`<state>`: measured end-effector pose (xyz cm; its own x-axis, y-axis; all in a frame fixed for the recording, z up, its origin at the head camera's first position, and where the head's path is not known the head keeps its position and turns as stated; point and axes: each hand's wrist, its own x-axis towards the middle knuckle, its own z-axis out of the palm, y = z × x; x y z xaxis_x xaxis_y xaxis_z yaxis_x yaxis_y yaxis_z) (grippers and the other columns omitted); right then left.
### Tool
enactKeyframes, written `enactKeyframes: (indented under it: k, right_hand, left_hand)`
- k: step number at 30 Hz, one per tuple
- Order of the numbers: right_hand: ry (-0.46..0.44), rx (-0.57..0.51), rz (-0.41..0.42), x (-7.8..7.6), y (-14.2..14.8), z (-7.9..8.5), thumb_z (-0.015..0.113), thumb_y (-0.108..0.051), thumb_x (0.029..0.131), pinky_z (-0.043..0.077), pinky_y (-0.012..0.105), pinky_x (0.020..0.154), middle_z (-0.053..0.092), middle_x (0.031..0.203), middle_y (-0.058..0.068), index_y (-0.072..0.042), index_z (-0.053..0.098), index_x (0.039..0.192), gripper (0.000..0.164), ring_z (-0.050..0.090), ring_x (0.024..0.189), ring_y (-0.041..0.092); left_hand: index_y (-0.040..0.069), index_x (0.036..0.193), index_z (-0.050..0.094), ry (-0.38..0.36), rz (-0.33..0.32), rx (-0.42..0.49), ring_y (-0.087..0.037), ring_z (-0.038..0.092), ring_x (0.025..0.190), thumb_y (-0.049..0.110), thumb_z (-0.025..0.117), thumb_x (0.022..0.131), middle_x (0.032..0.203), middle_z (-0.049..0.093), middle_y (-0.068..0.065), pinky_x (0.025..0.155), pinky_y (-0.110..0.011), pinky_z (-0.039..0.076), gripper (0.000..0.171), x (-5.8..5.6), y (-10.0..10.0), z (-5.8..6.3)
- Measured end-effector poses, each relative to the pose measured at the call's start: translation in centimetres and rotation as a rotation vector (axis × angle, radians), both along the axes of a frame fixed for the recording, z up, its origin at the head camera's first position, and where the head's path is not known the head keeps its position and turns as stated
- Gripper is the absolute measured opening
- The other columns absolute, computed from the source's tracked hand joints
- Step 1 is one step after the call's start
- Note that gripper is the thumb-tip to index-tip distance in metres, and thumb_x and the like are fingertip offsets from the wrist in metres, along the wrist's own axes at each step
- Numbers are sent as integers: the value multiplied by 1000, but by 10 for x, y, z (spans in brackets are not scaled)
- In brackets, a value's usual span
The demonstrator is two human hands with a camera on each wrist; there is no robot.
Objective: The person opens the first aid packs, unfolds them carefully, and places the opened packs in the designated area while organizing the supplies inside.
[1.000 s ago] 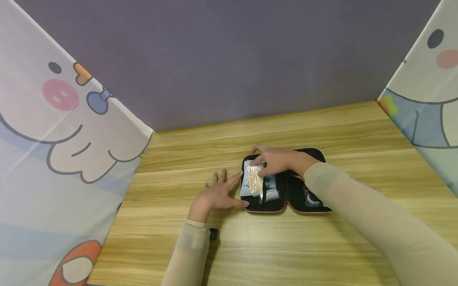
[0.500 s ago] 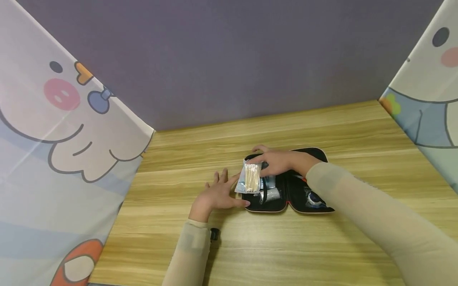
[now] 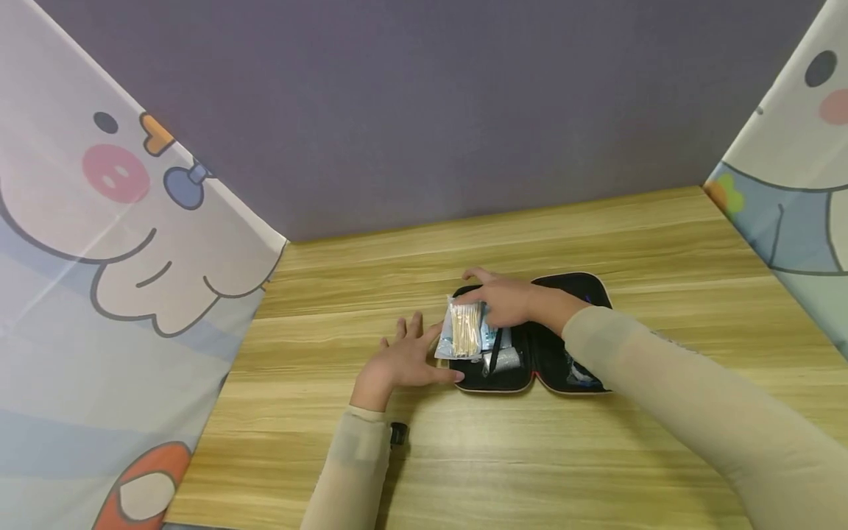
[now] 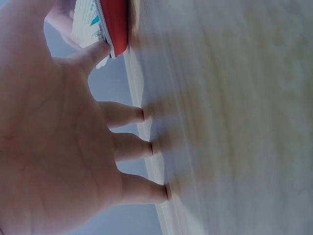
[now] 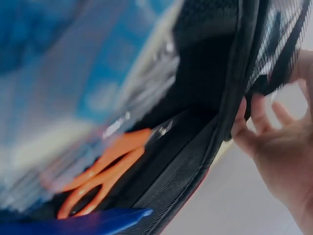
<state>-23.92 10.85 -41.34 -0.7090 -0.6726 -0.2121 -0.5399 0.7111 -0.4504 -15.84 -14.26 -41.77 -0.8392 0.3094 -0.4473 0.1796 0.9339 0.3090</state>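
Observation:
A black zip case (image 3: 510, 381) lies unfolded flat on the table. Cotton swabs in a clear pack (image 3: 466, 330) lean out over its left rim. My left hand (image 3: 400, 364), fingers spread, rests its fingertips on the table; its index finger and thumb touch that rim, as the left wrist view also shows. My right hand (image 3: 506, 300) is over the case's left half, seemingly pinching a black elastic strap (image 3: 495, 357), which runs taut to the thumb. Its fingertips are partly hidden. In the right wrist view, some of its fingers (image 5: 259, 115) are at the case's black edge.
Beside the swabs are a blue-and-white packet (image 3: 489, 337) and a silvery wrapped roll (image 3: 506, 359). The right wrist view shows orange-handled scissors (image 5: 105, 171) and a blue pointed item (image 5: 88, 223) in the case. A grey wall (image 3: 424, 110) stands behind the table.
The swab pack has shifted left and now overhangs the case's left rim. The black strap has tilted right and straightened toward my right thumb. My left hand stays in place.

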Motion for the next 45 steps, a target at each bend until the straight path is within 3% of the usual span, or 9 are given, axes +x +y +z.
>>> enactKeyframes:
  k: [4,9,17,21,25,29,33,38,45]
  right_hand:
    - [157,97,25,6,-4,2,57,-7,99,53,31,64,23,176,13,-28,55,157,62,45,148,47]
    - [373,249,122,8,-3,3,59,-24,107,57,52,99,47,158,9,-28,55,157,51,50,138,32]
    - [319,238,139,9,-5,5,66,-7,101,52,53,112,62,149,10,-27,56,157,60,55,137,36]
    - [367,261,177,11,-9,9,65,-6,102,49,57,117,67,144,10,-18,67,146,46,55,141,37]
    - [410,282,188,13,-12,12,58,-22,107,48,61,116,79,113,8,-10,81,110,26,62,133,36]
    - [396,312,141,15,-14,14,56,-62,105,47,64,115,79,90,4,-13,80,96,55,63,132,37]
    - [352,336,78,19,-17,17,64,-81,88,41,67,119,80,110,6,-10,76,123,80,60,135,36]
    - [249,313,13,21,-18,21,77,-65,89,35,73,121,60,156,13,-18,51,159,88,47,151,41]
    - [149,323,57,22,-19,27,72,-52,99,39,67,122,49,165,14,-20,55,157,68,40,156,42]
  left_hand:
    - [50,169,15,0,-2,5,-50,-3,165,82,69,83,181,-5,-16,124,-83,9,106,-1,1,0]
    - [52,168,14,3,-4,-2,-50,-4,165,81,70,83,181,-5,-16,124,-82,9,106,-2,2,0]
    - [53,168,13,-2,-4,-1,-50,-5,165,82,70,83,181,-7,-15,125,-82,8,106,-2,2,-1]
    - [56,167,11,-3,-4,4,-49,-5,165,81,70,83,181,-8,-15,125,-82,8,105,-2,2,-2]
    - [59,165,9,3,-12,6,-50,-5,165,81,70,83,181,-7,-16,124,-83,8,105,-2,2,-2]
    - [60,165,8,2,-19,-3,-50,-5,165,82,69,83,181,-7,-16,124,-83,8,104,-2,2,-2]
    - [60,165,8,4,-23,-12,-51,-4,165,83,69,83,181,-8,-16,124,-83,9,104,-2,2,-1]
    - [61,165,9,-8,-26,-20,-52,-4,164,82,69,83,180,-8,-17,123,-84,9,104,-2,3,1]
    - [62,165,8,-3,-30,-41,-52,-2,165,83,68,83,180,-7,-18,123,-83,11,103,-1,3,0]
